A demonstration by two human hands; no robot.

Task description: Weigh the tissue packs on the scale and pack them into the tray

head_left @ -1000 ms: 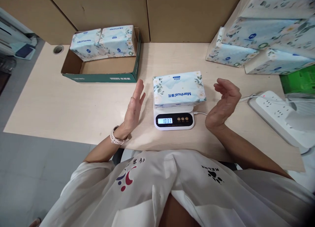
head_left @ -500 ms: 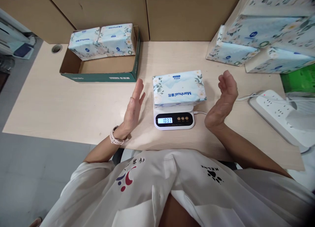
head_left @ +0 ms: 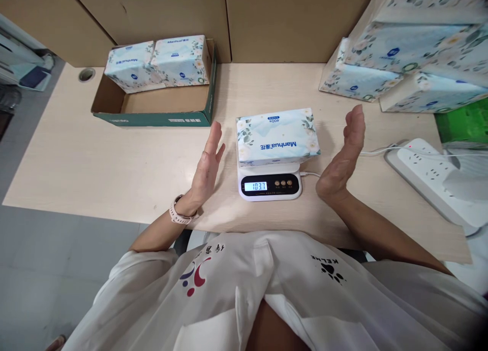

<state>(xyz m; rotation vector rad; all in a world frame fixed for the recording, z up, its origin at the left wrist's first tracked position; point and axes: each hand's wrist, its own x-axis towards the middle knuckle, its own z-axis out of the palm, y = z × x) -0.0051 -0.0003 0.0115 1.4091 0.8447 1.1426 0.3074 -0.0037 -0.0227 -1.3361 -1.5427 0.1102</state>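
A pale blue flowered tissue pack (head_left: 277,136) lies on a small white digital scale (head_left: 270,184) whose lit display reads 103.7. My left hand (head_left: 208,164) stands on edge just left of the pack, fingers stretched out, holding nothing. My right hand (head_left: 345,155) stands on edge to the right of the pack, fingers straight and together, also holding nothing. Neither hand touches the pack or the scale. A watch sits on my left wrist.
A shallow green cardboard box (head_left: 152,104) at the back left holds two tissue packs (head_left: 158,61). Several more packs (head_left: 407,61) are piled at the back right. A white power strip (head_left: 430,176) lies at the right, and a cable runs from the scale's right side. Cardboard panels line the back.
My right hand has straightened from curled fingers to a flat upright palm. My left hand, the pack and the scale reading have stayed the same.
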